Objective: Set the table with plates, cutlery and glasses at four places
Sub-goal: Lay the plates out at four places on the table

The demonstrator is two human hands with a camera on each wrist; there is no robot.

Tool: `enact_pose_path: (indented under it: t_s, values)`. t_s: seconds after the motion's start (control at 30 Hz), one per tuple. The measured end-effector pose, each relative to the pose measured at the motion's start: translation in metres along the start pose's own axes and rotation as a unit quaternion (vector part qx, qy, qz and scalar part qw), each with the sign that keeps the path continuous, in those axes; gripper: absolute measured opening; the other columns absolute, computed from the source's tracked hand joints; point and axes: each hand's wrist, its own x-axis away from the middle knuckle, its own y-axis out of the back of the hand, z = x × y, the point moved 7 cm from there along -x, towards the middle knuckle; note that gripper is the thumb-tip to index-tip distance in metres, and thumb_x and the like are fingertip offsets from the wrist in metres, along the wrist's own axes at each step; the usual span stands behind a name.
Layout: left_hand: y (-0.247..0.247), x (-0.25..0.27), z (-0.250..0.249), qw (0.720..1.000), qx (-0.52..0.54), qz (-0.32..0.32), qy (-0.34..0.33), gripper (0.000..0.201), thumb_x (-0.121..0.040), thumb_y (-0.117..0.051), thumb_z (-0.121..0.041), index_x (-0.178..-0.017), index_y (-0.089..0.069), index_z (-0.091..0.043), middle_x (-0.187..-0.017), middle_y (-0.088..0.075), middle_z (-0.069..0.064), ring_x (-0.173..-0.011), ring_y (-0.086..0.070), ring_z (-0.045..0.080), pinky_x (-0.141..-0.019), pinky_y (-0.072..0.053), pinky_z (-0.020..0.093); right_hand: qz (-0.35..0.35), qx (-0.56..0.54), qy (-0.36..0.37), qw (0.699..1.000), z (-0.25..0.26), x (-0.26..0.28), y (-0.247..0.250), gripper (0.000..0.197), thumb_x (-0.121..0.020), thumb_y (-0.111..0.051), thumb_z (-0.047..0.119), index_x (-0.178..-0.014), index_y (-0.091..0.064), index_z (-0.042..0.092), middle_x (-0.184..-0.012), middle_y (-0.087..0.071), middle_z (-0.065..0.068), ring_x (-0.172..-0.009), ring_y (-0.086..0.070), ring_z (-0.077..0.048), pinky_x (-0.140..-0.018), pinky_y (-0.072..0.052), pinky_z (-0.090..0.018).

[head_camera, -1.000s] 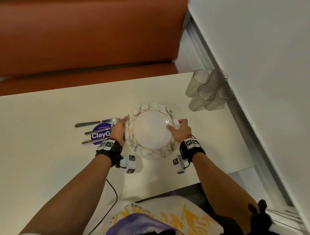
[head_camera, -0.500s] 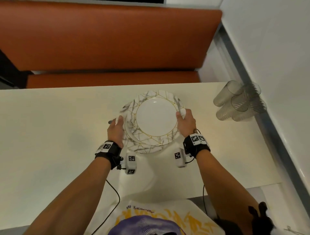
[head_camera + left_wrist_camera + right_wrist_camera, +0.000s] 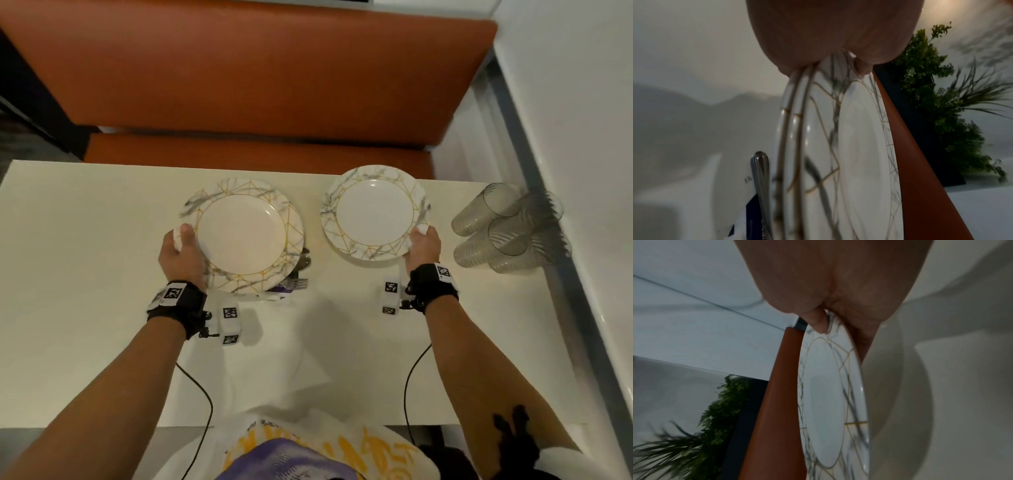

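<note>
over a cream table beside an orange booth seat, you held plates in both hands, well apart. your left hand gripped a stack of plates at its near left rim, thumb on top and fingers curled beneath; the left wrist view showed at least two rims pinched together. your right hand pinched a single plate at its near right rim, carried above the table near the far edge, with its shadow thrown on the surface in the right wrist view. a cluster of clear glasses lay on their sides by the wall, well clear of that plate. these plates looked stiff, glazed and breakable, likely slippery at the rim, so the stack probably wanted a deep grip with fingers well under it, and the single plate a level, gentle set-down. cutlery and a purple card were mostly hidden under the stack, with only a fork's tines, a spoon bowl and one handle showing. how many plates the stack held could not be made out, nor whether it touched the table
</note>
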Motion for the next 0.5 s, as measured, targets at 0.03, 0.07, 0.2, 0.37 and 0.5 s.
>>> enact_pose_path:
  t_s: [0.03, 0.07, 0.2, 0.37, 0.5]
  values:
    - [0.004, -0.001, -0.001, 1.0, 0.004, -0.013, -0.011, 0.07, -0.094, -0.058, -0.061, -0.147, -0.051, -0.016, -0.122, -0.067, -0.005, -0.121, -0.06, 0.027, -0.107, -0.049, 0.04, -0.008, 0.017, -0.002, 1.0, -0.008, -0.013, 0.0, 0.067, -0.08, -0.055, 0.031, -0.145, -0.046, 0.017, -0.139, -0.058, -0.012, -0.123, -0.058, -0.036, -0.105, -0.048, -0.058]
    - [0.007, 0.003, -0.004, 1.0, 0.007, -0.022, -0.018, 0.055, -0.099, -0.056, -0.053, -0.139, -0.058, -0.015, -0.108, -0.066, -0.01, -0.112, -0.06, 0.023, -0.101, -0.05, 0.035, -0.01, 0.04, -0.005, 0.999, -0.011, -0.016, -0.001, 0.066, -0.082, -0.053, 0.031, -0.145, -0.045, 0.015, -0.14, -0.057, -0.015, -0.125, -0.057, -0.038, -0.105, -0.048, -0.058]
    - [0.018, 0.011, -0.004, 0.997, 0.018, -0.062, -0.045, 0.034, -0.099, -0.054, -0.049, -0.104, -0.067, -0.018, -0.094, -0.065, 0.001, -0.089, -0.058, 0.021, -0.084, -0.052, 0.039, -0.002, 0.111, -0.005, 0.994, -0.005, -0.001, -0.004, 0.051, -0.095, -0.048, 0.023, -0.144, -0.045, 0.007, -0.141, -0.055, -0.019, -0.127, -0.055, -0.038, -0.106, -0.047, -0.05]
    - [0.017, 0.023, 0.003, 0.996, 0.032, -0.083, -0.017, 0.029, -0.09, -0.056, -0.054, -0.078, -0.062, -0.028, -0.077, -0.058, -0.001, -0.074, -0.053, 0.021, -0.071, -0.048, 0.039, 0.001, 0.2, 0.001, 0.98, 0.0, 0.005, -0.002, 0.044, -0.1, -0.048, 0.025, -0.14, -0.049, 0.008, -0.136, -0.058, -0.015, -0.123, -0.056, -0.037, -0.102, -0.049, -0.046]
    - [0.007, 0.034, 0.008, 0.997, 0.044, -0.067, 0.004, 0.029, -0.093, -0.056, -0.053, -0.075, -0.059, -0.031, -0.077, -0.058, -0.002, -0.067, -0.053, 0.019, -0.064, -0.049, 0.03, -0.003, 0.252, -0.005, 0.968, -0.003, -0.003, 0.002, 0.034, -0.092, -0.056, 0.03, -0.119, -0.058, 0.01, -0.118, -0.066, -0.014, -0.096, -0.068, -0.035, -0.082, -0.06, -0.053]
